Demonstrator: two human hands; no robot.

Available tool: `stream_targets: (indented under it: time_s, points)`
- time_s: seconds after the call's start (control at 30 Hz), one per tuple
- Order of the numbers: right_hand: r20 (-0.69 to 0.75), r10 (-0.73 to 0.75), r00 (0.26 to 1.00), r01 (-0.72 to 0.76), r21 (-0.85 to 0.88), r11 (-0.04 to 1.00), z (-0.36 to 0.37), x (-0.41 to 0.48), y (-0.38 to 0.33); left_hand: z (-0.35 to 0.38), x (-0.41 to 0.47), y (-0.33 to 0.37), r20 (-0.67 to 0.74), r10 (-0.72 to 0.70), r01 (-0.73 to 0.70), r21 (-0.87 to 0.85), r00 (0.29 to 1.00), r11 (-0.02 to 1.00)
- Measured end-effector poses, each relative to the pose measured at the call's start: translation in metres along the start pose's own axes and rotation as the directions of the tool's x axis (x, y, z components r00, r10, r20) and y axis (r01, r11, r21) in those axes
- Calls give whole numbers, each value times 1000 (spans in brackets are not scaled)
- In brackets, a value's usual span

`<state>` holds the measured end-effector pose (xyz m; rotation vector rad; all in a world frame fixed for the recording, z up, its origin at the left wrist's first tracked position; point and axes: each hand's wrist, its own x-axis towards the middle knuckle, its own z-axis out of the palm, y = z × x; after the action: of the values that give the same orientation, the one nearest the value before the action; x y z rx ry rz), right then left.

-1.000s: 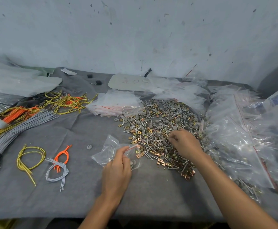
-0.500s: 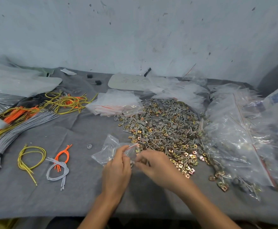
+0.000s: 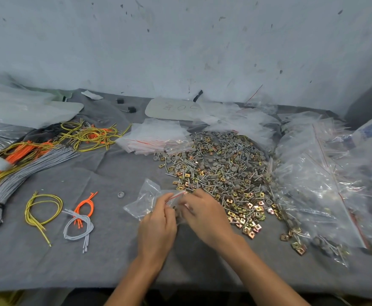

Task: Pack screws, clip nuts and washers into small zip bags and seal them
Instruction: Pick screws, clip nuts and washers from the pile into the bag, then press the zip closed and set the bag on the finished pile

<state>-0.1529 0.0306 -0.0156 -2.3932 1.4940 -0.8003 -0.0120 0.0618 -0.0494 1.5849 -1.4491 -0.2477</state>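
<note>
I see the small zip bag (image 3: 145, 198) on the grey cloth (image 3: 105, 259), just beside the hardware pile (image 3: 224, 173). The left hand (image 3: 157, 226) pinches its mouth. The right hand (image 3: 204, 214) is curled there too, but what it holds I cannot tell. The film looks thin, limp and slippery, so it is better to grip at the stiffer zip edge.

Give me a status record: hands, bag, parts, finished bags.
left hand: pinches small zip bag at its mouth
right hand: fingertips at that mouth, grip blurred
parts pile: mixed screws, clip nuts, washers beyond right hand
empty bags: stack at pile's far-left edge
filled bags: heap at right
stray washer: left of the bag
</note>
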Motion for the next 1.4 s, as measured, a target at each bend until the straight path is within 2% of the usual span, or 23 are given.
stream_targets:
  time_s: [0.1,0.27,0.37,0.43,0.5,0.57,0.6,0.7,0.77,0.83,0.9,0.93,0.97,1.03,1.07,1.13,1.27,1.4]
  points:
    - [-89,66,994,-58,89,994,-5,-4,4,0,0,0,-10,0,0,8,1000,1000]
    - [96,68,993,-82,151,985,-11,-17,14,-1,1,3,-19,-41,40,-25,999,999]
    - [95,73,993,-90,194,977,-12,-25,16,-2,1,2,-1,-58,57,-63,998,996]
    - [73,88,993,-103,242,965,-12,-26,15,-3,1,3,-1,-9,9,-38,1000,999]
    - [68,154,986,-168,365,916,-12,-22,11,-4,0,6,10,57,-57,-1,998,998]
    - [130,245,961,-277,510,815,-9,-17,5,-4,-1,7,39,93,-94,17,995,995]
    - [150,279,949,-314,543,778,-6,-13,3,-5,-2,7,54,107,-108,24,993,994]
    - [130,340,931,-353,555,754,0,-5,2,-9,-3,10,103,150,-152,21,983,988]
    - [135,357,924,-367,570,735,1,-3,4,-15,-2,14,83,81,-78,-44,993,996]
    - [151,344,927,-367,556,746,1,-3,8,-24,-3,13,11,-75,75,-95,997,993]
    - [178,326,928,-368,558,744,0,-4,12,-36,-7,6,-63,-213,205,-115,975,972]
    - [190,326,926,-374,576,727,0,-4,14,-42,-12,2,-75,-235,226,-118,969,967]
    - [197,329,923,-379,597,707,1,-3,15,-49,-21,-1,-61,-198,191,-100,978,976]
    - [210,329,921,-384,636,669,1,-1,17,-57,-41,-2,79,17,-17,1,997,1000]
    - [220,320,922,-383,655,652,0,-1,17,-58,-50,-2,182,114,-126,59,977,990]
    - [247,303,920,-387,685,617,-1,-2,16,-55,-60,-3,289,177,-223,133,941,966]
    - [289,298,910,-411,725,553,-12,-5,12,-53,-54,3,158,205,-220,80,966,972]
    - [258,270,927,-370,741,560,-39,0,2,-66,-33,12,5,158,-158,-25,987,987]
